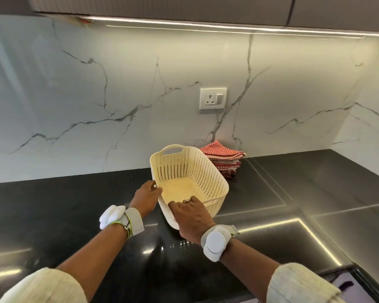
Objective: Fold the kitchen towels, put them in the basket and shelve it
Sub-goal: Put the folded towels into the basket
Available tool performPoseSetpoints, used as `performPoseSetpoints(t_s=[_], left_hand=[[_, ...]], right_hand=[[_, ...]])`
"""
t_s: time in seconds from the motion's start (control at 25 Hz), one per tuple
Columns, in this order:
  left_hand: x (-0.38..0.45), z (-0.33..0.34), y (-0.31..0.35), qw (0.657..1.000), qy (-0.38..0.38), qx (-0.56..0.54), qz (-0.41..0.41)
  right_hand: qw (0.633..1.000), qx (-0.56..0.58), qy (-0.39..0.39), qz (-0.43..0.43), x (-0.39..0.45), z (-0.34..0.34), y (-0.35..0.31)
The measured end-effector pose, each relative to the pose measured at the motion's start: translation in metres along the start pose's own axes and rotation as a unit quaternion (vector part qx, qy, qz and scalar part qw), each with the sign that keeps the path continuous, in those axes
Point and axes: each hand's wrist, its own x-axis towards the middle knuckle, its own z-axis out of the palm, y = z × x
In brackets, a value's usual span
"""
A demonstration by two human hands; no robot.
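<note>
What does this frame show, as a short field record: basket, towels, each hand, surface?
basket: cream perforated basket, empty, tilted on the counter
towels: red checked towels, folded, stacked against the wall just behind the basket's right side
left hand: left hand grips the basket's left rim
right hand: right hand holds the near rim, fingers curled over it
surface: dark glossy counter
wall: marble backsplash with socket

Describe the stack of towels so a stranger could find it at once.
Find the white wall socket on the marble backsplash; directly below it, on the black counter, sits the stack of towels. It lies behind the cream perforated basket, and it alone is red-and-white checked cloth.
</note>
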Motion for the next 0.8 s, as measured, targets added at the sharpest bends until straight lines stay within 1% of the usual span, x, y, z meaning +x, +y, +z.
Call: performPoseSetpoints(t_s=[0.08, 0.16, 0.24, 0.36, 0.44, 0.56, 0.68, 0.8], left_hand=[[0.009, 0.003, -0.009, 0.999, 0.003, 0.039, -0.033], [0.023, 0.009, -0.016, 0.995, 0.013, 0.083, -0.057], [0.032, 0.011, -0.017, 0.987, 0.041, 0.141, -0.07], [0.062, 0.011, -0.007, 0.965, 0.085, 0.231, -0.087], [0.081, 0.009, 0.0, 0.958, 0.093, 0.253, -0.098], [0.106, 0.022, 0.009, 0.95, 0.103, 0.276, -0.103], [0.124, 0.034, 0.014, 0.941, 0.13, 0.295, -0.1], [0.131, 0.037, 0.014, 0.943, 0.138, 0.292, -0.087]], right_hand=[[1.0, 0.006, -0.007, -0.025, 0.008, 0.013, 0.004], [0.998, 0.022, 0.003, -0.058, 0.016, 0.024, 0.017], [0.995, 0.06, 0.005, -0.074, 0.022, 0.023, 0.037], [0.991, 0.133, -0.029, -0.013, 0.036, 0.026, 0.092], [0.985, 0.169, -0.038, 0.017, 0.045, 0.032, 0.127], [0.984, 0.174, -0.032, 0.013, 0.061, 0.052, 0.156], [0.98, 0.199, 0.014, 0.002, 0.075, 0.078, 0.169], [0.97, 0.227, 0.082, 0.004, 0.08, 0.098, 0.176]])
